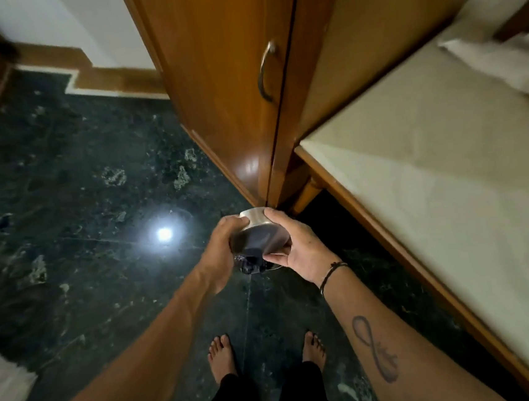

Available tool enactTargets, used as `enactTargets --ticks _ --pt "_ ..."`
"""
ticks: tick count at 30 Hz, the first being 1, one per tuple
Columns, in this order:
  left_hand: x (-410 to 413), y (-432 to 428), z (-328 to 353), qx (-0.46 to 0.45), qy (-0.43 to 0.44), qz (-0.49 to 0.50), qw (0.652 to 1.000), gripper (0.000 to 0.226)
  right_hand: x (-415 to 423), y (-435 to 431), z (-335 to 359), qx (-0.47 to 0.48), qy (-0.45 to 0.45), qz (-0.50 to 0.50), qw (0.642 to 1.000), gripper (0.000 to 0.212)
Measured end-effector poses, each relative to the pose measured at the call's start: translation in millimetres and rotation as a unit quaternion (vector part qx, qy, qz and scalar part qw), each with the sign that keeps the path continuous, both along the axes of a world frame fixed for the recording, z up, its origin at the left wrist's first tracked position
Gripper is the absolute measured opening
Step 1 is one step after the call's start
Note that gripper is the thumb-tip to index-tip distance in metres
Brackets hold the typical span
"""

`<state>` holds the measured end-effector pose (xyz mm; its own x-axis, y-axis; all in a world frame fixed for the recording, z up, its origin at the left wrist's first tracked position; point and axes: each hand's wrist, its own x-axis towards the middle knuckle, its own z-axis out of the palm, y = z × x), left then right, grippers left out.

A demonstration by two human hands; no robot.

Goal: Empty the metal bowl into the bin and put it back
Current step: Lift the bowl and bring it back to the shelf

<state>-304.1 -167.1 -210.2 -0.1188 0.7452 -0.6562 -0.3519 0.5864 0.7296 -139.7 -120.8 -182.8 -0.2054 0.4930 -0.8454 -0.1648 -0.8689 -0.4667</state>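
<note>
I hold the metal bowl (258,238) in front of me with both hands, tipped over so its base faces up and its mouth points down. My left hand (221,253) grips its left side and my right hand (296,245) its right side. A dark clump (250,266) hangs out from under the bowl's lower rim. Right below the bowl a small dark object with a thin metal edge (271,267) shows on the floor; I cannot tell whether it is the bin.
A wooden wardrobe (228,74) with a metal handle (265,71) stands straight ahead. A bed with a pale mattress (445,150) and wooden frame runs along the right. The dark marble floor (79,202) lies open to the left, with a white cloth (3,387) at the lower left.
</note>
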Motion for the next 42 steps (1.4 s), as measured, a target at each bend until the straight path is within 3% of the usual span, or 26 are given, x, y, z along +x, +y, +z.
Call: enactTargets --ticks 2,5,9,12,16,19,24,33,42 --pt "-5.0 -3.7 56.9 -0.009 -0.03 -0.043 0.999 0.041 0.8 -8.6 49.7 0.053 0.008 -0.004 0.999 0.049" --pt "-14.1 -4.5 142.6 0.004 -0.071 -0.084 0.994 0.054 8.8 -11.6 122.9 0.141 0.02 0.001 0.99 0.066" --pt "-20.4 7.3 233.5 0.083 -0.022 -0.164 0.983 0.097 34.2 -7.3 220.9 0.264 -0.009 0.098 0.96 0.049" --pt "-14.8 23.0 290.6 0.119 0.031 -0.211 0.97 0.12 67.2 3.4 280.3 0.357 -0.092 0.203 0.907 0.078" --pt "16.1 44.1 345.3 0.201 0.125 -0.308 0.921 0.121 111.5 12.2 343.7 0.418 -0.177 0.269 0.85 0.128" --pt "56.3 62.6 364.7 0.241 0.15 -0.342 0.896 0.126 148.2 17.6 368.5 0.449 -0.233 0.263 0.822 0.136" --pt "134.0 91.9 363.4 0.274 0.236 -0.372 0.855 0.136 214.3 35.6 368.4 0.477 -0.286 0.258 0.79 0.108" --pt "257.8 135.6 315.5 0.282 0.325 -0.356 0.83 0.115 325.2 83.2 314.9 0.445 -0.338 0.27 0.784 0.125" --pt "298.8 166.3 240.1 0.22 0.365 -0.441 0.79 0.122 343.2 100.5 218.6 0.376 -0.379 0.289 0.795 0.116"
